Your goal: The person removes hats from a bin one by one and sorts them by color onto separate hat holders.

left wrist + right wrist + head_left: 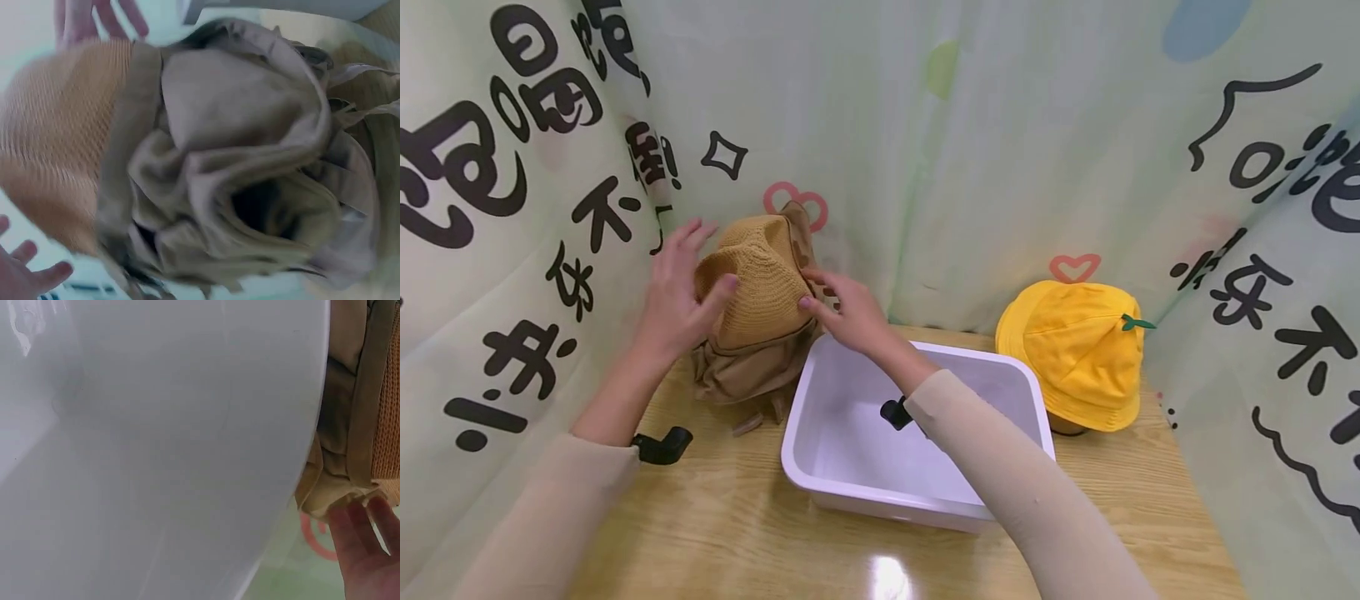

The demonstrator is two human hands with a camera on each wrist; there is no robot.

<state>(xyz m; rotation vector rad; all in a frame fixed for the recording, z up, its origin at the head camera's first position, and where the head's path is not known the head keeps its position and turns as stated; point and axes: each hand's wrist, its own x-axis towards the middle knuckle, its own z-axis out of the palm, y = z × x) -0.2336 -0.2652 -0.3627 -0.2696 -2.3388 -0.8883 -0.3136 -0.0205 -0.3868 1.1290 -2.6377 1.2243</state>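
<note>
A tan knitted hat (758, 283) sits in the open top of a brown fabric backpack (752, 367), which stands at the back left of the table. My left hand (679, 287) is beside the hat's left side, fingers spread; in the left wrist view its fingers (31, 265) look apart from the knit. On the other side, my right hand (850, 312) touches the backpack's upper right edge with fairly straight fingertips. The right wrist view shows those fingers (362, 528) against the tan fabric. The backpack's back is hidden.
A white plastic basin (880, 492) stands right of the backpack, under my right forearm. At the right, a yellow bucket hat (1075, 350) with a green sprout rests on something mostly hidden. Printed curtains (880, 150) enclose the wooden table (737, 517).
</note>
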